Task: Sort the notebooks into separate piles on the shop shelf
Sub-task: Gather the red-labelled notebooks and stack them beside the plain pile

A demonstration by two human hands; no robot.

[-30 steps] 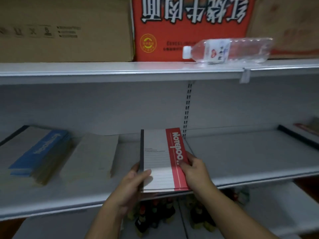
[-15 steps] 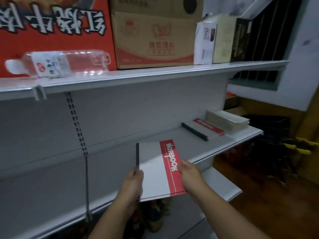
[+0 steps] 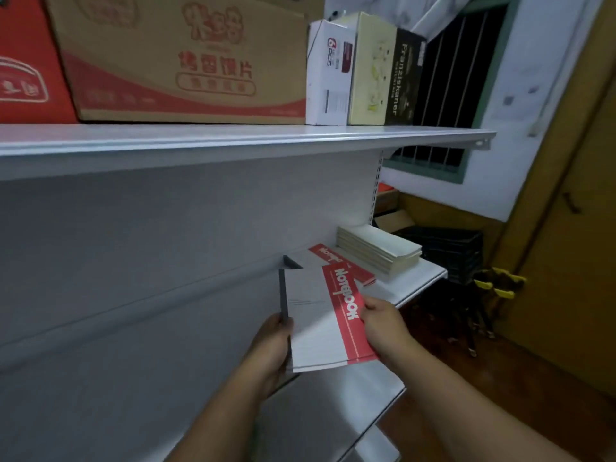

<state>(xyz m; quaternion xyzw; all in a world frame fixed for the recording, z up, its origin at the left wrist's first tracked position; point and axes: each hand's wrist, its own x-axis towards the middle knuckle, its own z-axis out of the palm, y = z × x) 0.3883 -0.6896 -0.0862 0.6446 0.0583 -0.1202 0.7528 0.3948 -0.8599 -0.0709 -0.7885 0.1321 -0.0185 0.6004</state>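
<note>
Held notebook: a red-and-white notebook (image 3: 325, 320) is carried in both hands above the front edge of the middle shelf (image 3: 418, 285), its red "NOTEBOOK" band turned to the right.
Left hand: the left hand (image 3: 271, 345) is curled round the dark spine edge, fingers underneath and thumb on top, so the cover is kept level.
Right hand: the right hand (image 3: 383, 323) pinches the red-band edge, thumb above; the two-sided hold appears meant to steady the notebook for a flat landing on a pile.
Likely destination: a matching red-banded notebook (image 3: 336, 261) lies flat further along the shelf, just beside a stack of cream notebooks (image 3: 380, 251); like appears to be kept with like, so the held one is judged to belong on the red one.
Upper shelf: a cardboard carton (image 3: 186, 61) and a white box (image 3: 328, 71) are stored there, apart from the sorting.
Hidden: the fingers under the notebook are covered by it, and the near end of the red-banded pile is masked by the held notebook, so its height cannot be told.
Hard to read: the cover's small print is blurred, and the dark objects on the floor to the right cannot be identified.
</note>
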